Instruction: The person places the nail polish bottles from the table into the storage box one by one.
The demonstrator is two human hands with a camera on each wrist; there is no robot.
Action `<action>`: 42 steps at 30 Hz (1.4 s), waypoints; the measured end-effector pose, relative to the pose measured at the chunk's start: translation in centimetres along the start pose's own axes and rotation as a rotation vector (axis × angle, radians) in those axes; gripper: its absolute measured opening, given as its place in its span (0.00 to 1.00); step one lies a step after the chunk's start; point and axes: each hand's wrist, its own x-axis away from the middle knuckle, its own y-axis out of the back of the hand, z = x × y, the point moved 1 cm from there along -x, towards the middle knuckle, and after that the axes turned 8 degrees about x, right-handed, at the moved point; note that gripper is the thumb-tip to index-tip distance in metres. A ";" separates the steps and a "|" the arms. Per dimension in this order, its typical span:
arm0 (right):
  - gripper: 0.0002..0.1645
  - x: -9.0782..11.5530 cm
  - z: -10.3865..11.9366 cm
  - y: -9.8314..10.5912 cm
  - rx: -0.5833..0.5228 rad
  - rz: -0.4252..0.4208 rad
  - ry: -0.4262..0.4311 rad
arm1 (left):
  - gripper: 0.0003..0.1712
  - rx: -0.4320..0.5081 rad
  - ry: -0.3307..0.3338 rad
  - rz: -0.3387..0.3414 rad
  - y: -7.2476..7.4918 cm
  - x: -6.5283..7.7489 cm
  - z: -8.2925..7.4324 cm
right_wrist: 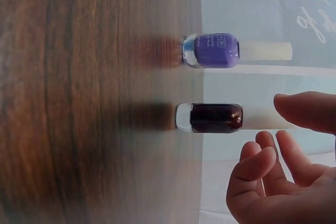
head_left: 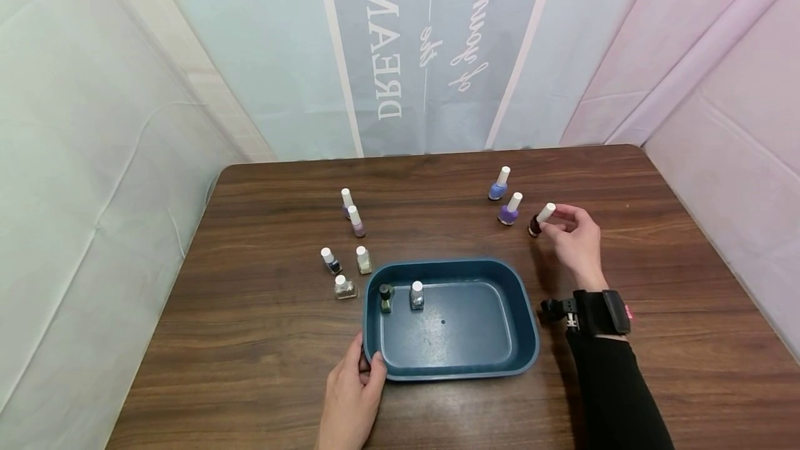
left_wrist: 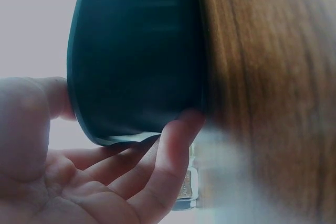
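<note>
A blue plastic tray (head_left: pixel 525 339) lies on the table, with a black-capped green nail polish bottle (head_left: pixel 385 301) and a white-capped silvery one (head_left: pixel 417 297) inside. My left hand (head_left: pixel 351 394) grips its near left corner, thumb at the rim and fingers under the wall; the tray's outer side (left_wrist: pixel 136 51) fills the left wrist view. At the right, a dark red nail polish bottle (right_wrist: pixel 216 118) stands upright on the table. My right hand (head_left: pixel 578 238) is at its white cap (head_left: pixel 546 212), thumb and fingers spread around it. A purple nail polish bottle (right_wrist: pixel 216 51) stands beside it.
Beyond the purple bottle stands a blue nail polish bottle (head_left: pixel 497 190). Left of the tray are several more bottles, among them a dark one (head_left: pixel 332 264), a pale one (head_left: pixel 364 262), a glittery one (head_left: pixel 346 289) and a mauve one (head_left: pixel 357 226). A printed curtain (head_left: pixel 425 54) hangs behind the table.
</note>
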 end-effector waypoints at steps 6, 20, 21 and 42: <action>0.28 -0.5 0.0 -0.4 0.024 0.024 -0.023 | 0.23 0.007 0.006 0.003 0.0 0.0 0.1; 0.27 -1.4 -0.3 -1.1 0.064 0.022 -0.015 | 0.22 -0.005 -0.007 -0.005 -0.1 0.1 0.2; 0.27 -1.4 -0.3 -1.2 0.065 0.018 -0.013 | 0.22 -0.006 -0.004 -0.004 -0.1 0.1 0.2; 0.23 -1.7 -0.5 -1.7 0.075 0.009 -0.051 | 0.20 -0.022 0.001 0.003 -0.1 -0.1 0.1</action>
